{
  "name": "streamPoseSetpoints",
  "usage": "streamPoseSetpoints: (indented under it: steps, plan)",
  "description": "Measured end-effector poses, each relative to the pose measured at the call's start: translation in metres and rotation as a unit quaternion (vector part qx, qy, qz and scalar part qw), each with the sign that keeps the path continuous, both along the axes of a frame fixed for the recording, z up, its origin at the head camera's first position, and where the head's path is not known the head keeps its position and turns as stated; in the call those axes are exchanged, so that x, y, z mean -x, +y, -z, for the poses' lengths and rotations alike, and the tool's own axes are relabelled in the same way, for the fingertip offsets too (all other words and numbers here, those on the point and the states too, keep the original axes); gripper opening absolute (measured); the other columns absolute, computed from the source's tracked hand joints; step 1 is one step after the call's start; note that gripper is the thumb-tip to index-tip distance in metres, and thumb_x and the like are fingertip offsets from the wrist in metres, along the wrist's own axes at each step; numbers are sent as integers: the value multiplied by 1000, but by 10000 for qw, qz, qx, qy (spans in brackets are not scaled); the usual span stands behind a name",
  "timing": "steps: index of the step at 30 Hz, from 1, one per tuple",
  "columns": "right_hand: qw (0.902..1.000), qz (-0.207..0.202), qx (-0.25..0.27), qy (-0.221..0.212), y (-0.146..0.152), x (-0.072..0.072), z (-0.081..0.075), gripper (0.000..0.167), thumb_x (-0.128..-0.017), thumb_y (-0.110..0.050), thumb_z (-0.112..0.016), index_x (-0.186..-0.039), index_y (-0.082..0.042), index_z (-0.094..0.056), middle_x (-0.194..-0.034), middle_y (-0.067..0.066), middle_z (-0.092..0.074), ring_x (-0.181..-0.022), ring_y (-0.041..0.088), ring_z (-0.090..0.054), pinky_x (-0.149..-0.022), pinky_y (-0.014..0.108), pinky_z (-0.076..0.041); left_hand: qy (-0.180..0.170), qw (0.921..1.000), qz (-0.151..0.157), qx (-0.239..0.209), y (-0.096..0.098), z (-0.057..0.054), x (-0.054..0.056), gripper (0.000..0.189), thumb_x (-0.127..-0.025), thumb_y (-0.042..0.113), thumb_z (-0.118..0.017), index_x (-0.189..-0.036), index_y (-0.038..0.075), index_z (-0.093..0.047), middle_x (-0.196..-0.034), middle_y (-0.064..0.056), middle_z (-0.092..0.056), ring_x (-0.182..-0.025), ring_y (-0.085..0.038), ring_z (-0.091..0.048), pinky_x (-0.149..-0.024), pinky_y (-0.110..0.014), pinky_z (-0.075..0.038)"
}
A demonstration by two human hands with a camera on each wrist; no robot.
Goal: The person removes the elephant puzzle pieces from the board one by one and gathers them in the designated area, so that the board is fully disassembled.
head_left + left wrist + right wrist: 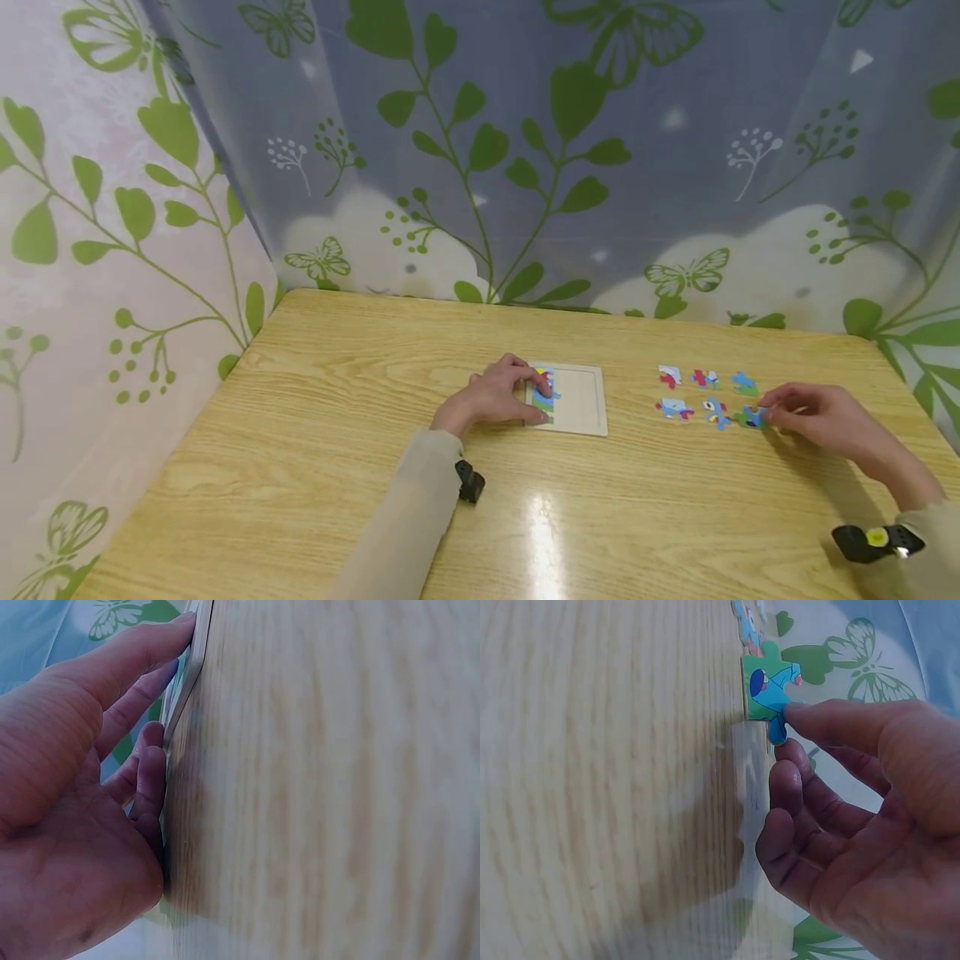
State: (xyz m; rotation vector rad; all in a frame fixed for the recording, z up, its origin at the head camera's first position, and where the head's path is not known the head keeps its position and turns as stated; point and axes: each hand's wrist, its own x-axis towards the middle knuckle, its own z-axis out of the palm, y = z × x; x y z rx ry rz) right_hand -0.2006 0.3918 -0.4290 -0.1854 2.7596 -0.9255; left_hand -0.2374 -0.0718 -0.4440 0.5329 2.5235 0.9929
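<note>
In the head view, my left hand (495,396) lies over the left side of a shallow puzzle tray (581,400), its thumb and fingertips resting on joined jigsaw pieces (546,379) there. The left wrist view shows the thumb at the tray's edge (196,664) and the other fingers loosely bent. Further right, my right hand (817,417) pinches a green and blue jigsaw piece (763,690) by its side, at the near right end of a group of loose pieces. The thumb is on the piece's edge; the fingertips lie below it, partly hidden.
Several loose jigsaw pieces (705,379) lie in two rows between the tray and my right hand. The wooden table (337,367) meets a leaf-patterned curtain (480,167) at its back edge, with another patterned covering on the left.
</note>
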Motion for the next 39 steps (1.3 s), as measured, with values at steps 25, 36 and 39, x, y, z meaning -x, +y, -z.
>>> streamPoseSetpoints:
  steps: [25,36,39]
  plan:
    - [9965,-335,-679,366,4,10,5,21,-100,-23,-67,-112,-7,-73,-99,5,-73,-78,-8,-55,-64,23,-46,0,10000,-31,44,1,0,1,21,-86,36,-82,-103,31,-71,-140,-3,-47,-131,-29,-44,-116,-66,-18]
    - [9970,-126,-638,419,0,5,3,25,-102,-23,-64,-116,-3,-72,-102,11,-74,-78,-8,-58,-64,23,-48,-1,9998,12,-220,-3,0,1,17,-89,36,-79,-104,30,-72,-136,-1,-50,-128,-25,-46,-117,-65,-18]
    - [9963,-122,-659,532,-5,4,1,27,-101,-24,-65,-116,-3,-71,-103,12,-74,-78,-9,-59,-65,23,-49,-8,9988,-90,-472,-6,1,2,20,-91,32,-78,-108,26,-74,-130,-2,-53,-119,-23,-50,-113,-54,-33]
